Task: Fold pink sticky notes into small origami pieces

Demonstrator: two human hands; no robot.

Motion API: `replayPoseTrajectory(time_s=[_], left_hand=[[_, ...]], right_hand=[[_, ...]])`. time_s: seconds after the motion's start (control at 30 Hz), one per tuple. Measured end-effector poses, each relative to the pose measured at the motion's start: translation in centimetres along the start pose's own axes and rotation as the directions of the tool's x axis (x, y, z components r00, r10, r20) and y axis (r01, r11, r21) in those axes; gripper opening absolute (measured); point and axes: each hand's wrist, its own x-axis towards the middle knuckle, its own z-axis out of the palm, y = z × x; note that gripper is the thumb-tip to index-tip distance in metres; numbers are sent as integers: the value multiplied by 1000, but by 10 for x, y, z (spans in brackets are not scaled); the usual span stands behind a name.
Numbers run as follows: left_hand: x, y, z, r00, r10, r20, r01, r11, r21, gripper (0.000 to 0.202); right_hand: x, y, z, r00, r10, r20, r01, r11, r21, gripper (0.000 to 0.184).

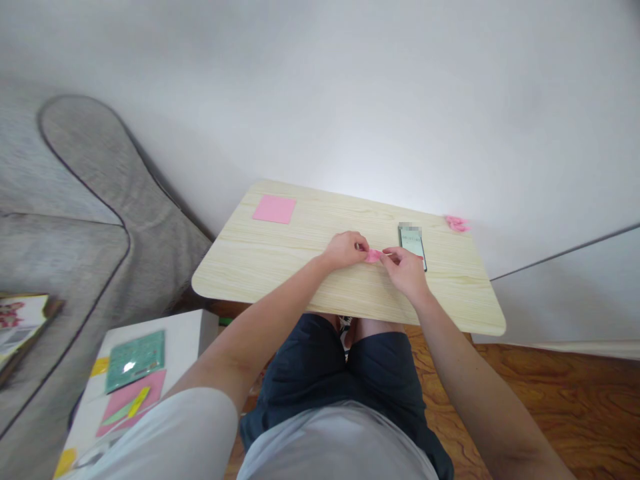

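Between my two hands is a small piece of folded pink paper, held just over the pale wooden table. My left hand pinches its left end with thumb and fingertips. On the other end, the fingers of my right hand are closed in a pinch. Partly behind my right hand lies a phone with a lit screen. Toward the far left of the tabletop is a flat square of pink paper. A crumpled-looking pink paper piece rests at the far right corner.
A grey sofa stands at the left, with a magazine on it. Beside the table is a white cabinet bearing a green packet, pink sheets and a yellow cutter. A white wall runs behind the table.
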Motion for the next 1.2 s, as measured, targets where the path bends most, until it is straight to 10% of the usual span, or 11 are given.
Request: replayPoseTrajectory(time_s=[0.5,1.03,1.2], left_hand=[[-24,47,17,981,131,-140,-138,990,-41,31],[25,41,30,960,187,-210,-250,910,-330,7],[32,43,26,947,213,-239,-278,917,-287,6]], right_hand=[[17,13,-45,995,91,-40,-92,995,-21,17],[62,40,-71,941,290,173,-322,925,202,12],[61,48,-77,985,114,126,-144,955,258,24]])
